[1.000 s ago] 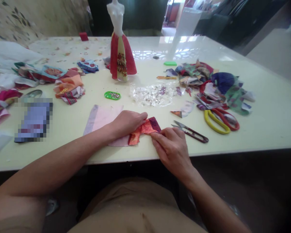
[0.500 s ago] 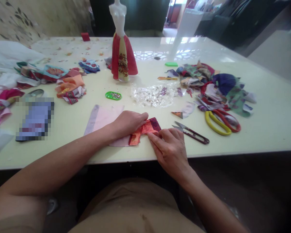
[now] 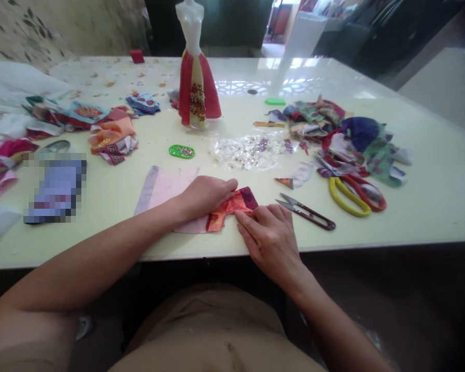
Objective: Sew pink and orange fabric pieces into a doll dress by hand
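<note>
Between my hands lies an orange and dark red fabric piece with a ragged lower edge, low on the table. My left hand is closed on its upper left part, the fingertips partly hidden. At its right side my right hand pinches the lower edge between thumb and fingers. Under my left wrist rests a flat pale pink cloth with a greyish band. Thread snips with a dark handle lie just beyond my right hand. A small grey and orange scrap is above them.
A small dress form wears a red and cream skirt. Nearby are a green tray of beads and a clear bag of beads. Fabric scraps and yellow-and-red-handled scissors lie right. An orange cloth sits left. The table edge runs close to me.
Both hands keep nearly the same hold on the orange fabric piece. My right fingers have shifted very slightly left along its edge. The whole view has tilted a little.
</note>
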Available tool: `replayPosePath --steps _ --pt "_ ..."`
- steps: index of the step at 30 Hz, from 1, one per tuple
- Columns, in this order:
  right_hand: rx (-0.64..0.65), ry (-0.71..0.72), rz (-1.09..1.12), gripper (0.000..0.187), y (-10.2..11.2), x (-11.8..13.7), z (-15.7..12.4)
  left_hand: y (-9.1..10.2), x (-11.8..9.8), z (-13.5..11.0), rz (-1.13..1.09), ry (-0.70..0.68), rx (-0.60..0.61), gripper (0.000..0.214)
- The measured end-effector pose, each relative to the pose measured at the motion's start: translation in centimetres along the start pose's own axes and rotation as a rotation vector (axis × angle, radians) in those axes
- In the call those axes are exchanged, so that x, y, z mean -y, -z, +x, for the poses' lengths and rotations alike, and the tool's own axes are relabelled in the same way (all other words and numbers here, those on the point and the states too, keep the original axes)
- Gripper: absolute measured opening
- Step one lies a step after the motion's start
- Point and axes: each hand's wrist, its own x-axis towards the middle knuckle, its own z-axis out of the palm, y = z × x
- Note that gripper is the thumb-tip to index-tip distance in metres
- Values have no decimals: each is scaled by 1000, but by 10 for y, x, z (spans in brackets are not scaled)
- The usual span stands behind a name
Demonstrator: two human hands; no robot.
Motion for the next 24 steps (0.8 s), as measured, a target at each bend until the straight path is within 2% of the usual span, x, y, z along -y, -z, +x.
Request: replayPosePath --steps 11,24 --pt "-31 30 40 22 0 -3 -2 -2 0 0 7 -12 -33 28" --pt "-24 53 61 18 1 -3 -4 1 -3 0 44 16 10 23"
